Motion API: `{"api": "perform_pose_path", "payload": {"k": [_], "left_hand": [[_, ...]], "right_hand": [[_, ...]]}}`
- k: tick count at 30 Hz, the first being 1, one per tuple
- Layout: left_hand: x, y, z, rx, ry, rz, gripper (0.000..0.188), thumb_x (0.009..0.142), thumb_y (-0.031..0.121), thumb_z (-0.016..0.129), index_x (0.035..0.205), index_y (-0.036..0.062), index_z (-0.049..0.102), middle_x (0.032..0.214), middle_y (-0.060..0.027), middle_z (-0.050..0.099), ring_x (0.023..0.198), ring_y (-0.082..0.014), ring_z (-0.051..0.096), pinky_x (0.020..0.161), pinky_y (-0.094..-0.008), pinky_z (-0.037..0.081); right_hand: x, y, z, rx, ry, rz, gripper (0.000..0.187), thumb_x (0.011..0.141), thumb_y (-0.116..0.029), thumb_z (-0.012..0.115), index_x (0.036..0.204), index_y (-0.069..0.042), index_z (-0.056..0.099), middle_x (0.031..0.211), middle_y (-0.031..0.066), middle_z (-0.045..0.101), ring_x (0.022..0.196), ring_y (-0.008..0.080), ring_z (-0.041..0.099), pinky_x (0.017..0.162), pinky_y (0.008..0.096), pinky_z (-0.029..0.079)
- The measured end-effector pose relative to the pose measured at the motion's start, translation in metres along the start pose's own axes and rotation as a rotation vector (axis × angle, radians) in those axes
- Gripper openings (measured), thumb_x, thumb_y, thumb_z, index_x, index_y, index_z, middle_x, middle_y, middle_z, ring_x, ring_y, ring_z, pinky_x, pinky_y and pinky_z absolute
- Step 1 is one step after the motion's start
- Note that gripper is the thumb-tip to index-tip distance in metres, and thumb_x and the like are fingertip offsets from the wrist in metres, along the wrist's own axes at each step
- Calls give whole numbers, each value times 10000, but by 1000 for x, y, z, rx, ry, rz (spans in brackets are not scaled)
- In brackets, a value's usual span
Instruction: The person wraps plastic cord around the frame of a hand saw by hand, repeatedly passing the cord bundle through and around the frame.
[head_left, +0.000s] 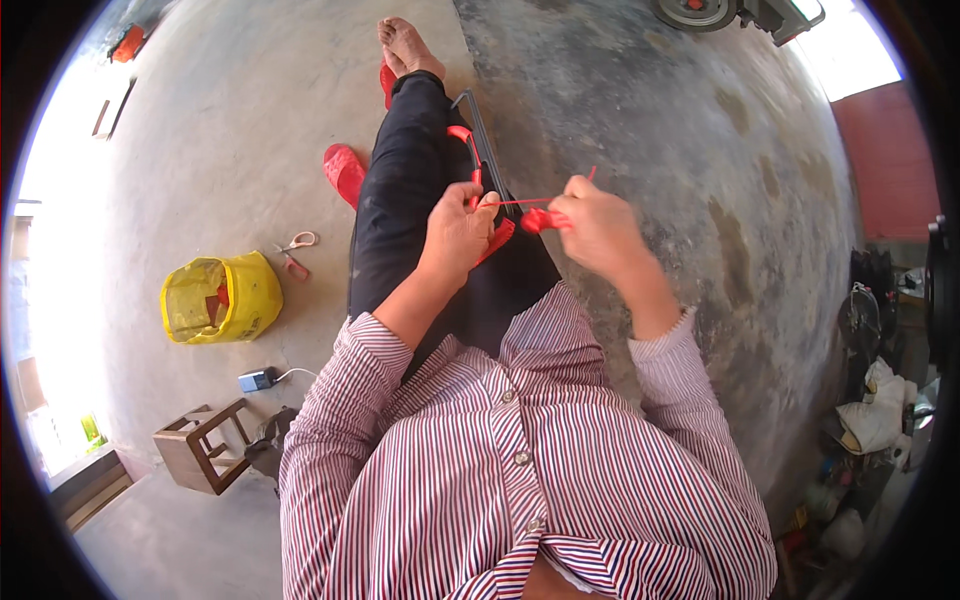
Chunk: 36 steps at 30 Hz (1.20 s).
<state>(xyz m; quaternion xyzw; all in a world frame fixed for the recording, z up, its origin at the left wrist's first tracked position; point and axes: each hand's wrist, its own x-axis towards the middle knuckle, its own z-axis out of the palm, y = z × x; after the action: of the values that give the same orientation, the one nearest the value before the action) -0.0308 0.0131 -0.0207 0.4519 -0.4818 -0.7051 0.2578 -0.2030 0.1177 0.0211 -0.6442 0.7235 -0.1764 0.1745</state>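
Observation:
Over my lap, my left hand (pixel 458 232) is closed, with finger and thumb pinching a thin red cord. Beside those fingers lies a bent grey metal frame (pixel 483 140), resting along my legs and partly wrapped in red. A flat red piece (pixel 497 240) sticks out below the left fingers. The cord runs taut across to my right hand (pixel 602 228), which is curled shut around it and slightly blurred. From the right fist a red bundle of cord (pixel 540 220) pokes out toward the left. The palms hide where the cord meets the frame.
Pink-handled scissors (pixel 298 243) and a yellow bag (pixel 262 295) with red material inside lie on the floor at left. Nearby are a red slipper (pixel 345 172), a small charger (pixel 258 379) with a white cable and a wooden stool (pixel 190 455). Clutter (pixel 878 410) lines the right side.

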Motion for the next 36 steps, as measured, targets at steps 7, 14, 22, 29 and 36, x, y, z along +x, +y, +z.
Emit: {"api": "perform_pose_path", "payload": {"k": [7,14,22,29,36], "left_hand": [[21,-10,-24,218,-7,-104,241,926,234,621,857,9,568,585,-69,565,420,-145,494,396,-313,399],[-16,22,1,784,132,848,169,796,122,716,766,27,579,590,-112,595,479,-211,600,476,-286,468],[0,23,-14,-351,-105,-104,180,936,217,644,834,99,553,604,25,482,434,-46,336,385,-201,240],[9,-16,-5,-68,-162,-82,339,970,368,557,1012,32,566,787,-73,619,745,-138,577,751,-287,472],[6,5,-4,-154,-198,-330,543,1013,485,378,1080,-44,478,820,-234,659,780,-273,648,738,-349,505]], "right_hand": [[25,0,66,349,230,-60,345,737,-50,686,1078,-5,679,1034,151,636,853,288,662,770,351,535],[12,-39,30,551,289,9,339,745,-23,733,1078,-19,670,1147,92,592,934,222,662,825,301,538],[19,4,13,1410,222,219,350,814,-155,761,1136,-79,648,1256,48,585,1127,205,563,1006,370,429],[-6,79,-41,2091,315,-40,361,971,-287,551,1272,-87,557,1347,90,551,1255,264,493,1075,534,333],[-107,51,-35,2183,43,420,360,1021,-404,415,1073,-64,521,616,-11,425,505,146,403,480,303,339]]}}
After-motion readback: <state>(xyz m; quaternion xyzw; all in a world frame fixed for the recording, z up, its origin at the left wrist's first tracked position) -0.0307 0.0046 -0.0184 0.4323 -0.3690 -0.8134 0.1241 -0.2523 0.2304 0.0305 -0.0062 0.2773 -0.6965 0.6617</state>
